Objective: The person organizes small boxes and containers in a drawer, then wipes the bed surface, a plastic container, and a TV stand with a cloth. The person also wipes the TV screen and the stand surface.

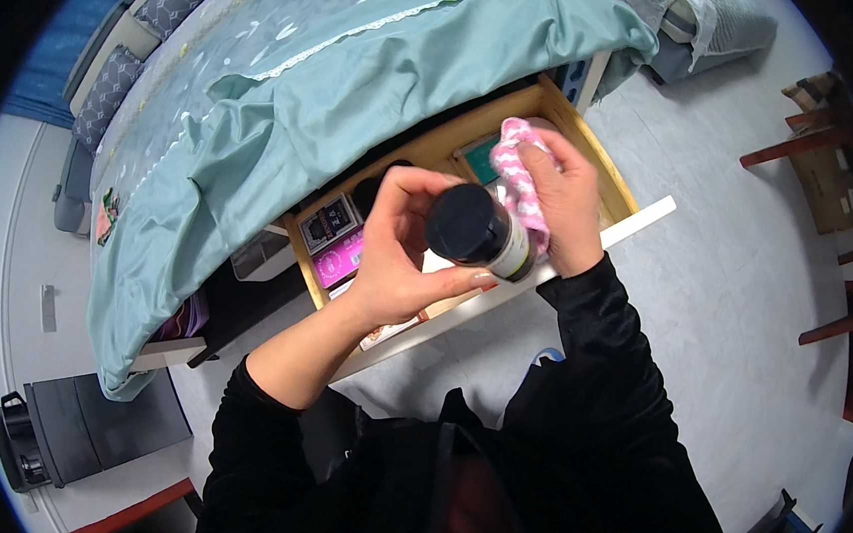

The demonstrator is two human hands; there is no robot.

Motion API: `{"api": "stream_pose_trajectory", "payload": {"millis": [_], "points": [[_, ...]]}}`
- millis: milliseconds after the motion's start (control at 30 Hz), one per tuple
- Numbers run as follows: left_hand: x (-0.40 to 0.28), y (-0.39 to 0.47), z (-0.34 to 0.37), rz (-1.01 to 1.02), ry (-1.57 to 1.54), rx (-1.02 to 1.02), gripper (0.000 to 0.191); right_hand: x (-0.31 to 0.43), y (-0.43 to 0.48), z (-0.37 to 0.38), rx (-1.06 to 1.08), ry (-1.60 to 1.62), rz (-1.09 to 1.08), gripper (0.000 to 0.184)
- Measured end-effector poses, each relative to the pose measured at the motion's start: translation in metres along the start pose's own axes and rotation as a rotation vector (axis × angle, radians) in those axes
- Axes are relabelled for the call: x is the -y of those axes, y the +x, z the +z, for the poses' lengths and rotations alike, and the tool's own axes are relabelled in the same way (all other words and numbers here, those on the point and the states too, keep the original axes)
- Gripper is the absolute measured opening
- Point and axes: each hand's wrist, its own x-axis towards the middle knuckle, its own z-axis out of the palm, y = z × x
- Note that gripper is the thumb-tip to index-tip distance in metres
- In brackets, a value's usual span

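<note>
My left hand (397,257) holds a jar (515,252) with a black lid (467,225) and a pale label, its lid tilted up toward me. A pink and white patterned cloth (520,172) is gripped in my right hand (567,195), against the far side of the jar. Both hands are above an open wooden drawer (587,136) with a white front. Inside the drawer lie a dark box with writing (330,223), a pink box (338,261) and a green item (482,158). The jar and my hands hide part of the drawer's contents.
A pale green cloth cover (294,136) drapes over the furniture above the drawer. The drawer's white front edge (644,222) juts out to the right. Wooden chair legs (789,148) stand at the far right, and a dark cabinet (110,422) is at lower left.
</note>
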Motion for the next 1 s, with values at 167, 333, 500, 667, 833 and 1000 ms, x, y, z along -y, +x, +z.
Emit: {"api": "stream_pose_trajectory", "payload": {"millis": [167,333,500,667,833,1000], "points": [[0.004,0.015,-0.01,0.331,0.136,-0.108,0.072,-0.031,-0.013,0.015,0.455,0.845,0.48,0.031],[0.01,0.023,-0.047,0.149,0.608,-0.264,0.063,-0.017,0.013,-0.035,0.341,0.122,-0.127,0.036],[0.042,0.001,-0.067,-0.079,0.985,-0.063,0.057,-0.006,0.027,-0.063,0.038,0.42,-0.125,0.031],[0.073,-0.014,-0.076,-0.204,1.355,0.043,0.056,-0.008,0.017,-0.052,0.108,0.26,-0.194,0.022],[0.09,-0.016,-0.077,-0.175,1.664,0.045,0.051,-0.006,0.015,-0.051,0.081,0.301,-0.138,0.021],[0.09,-0.015,-0.068,-0.206,1.676,0.02,0.059,-0.006,0.016,-0.048,0.055,0.298,-0.122,0.022]]}}
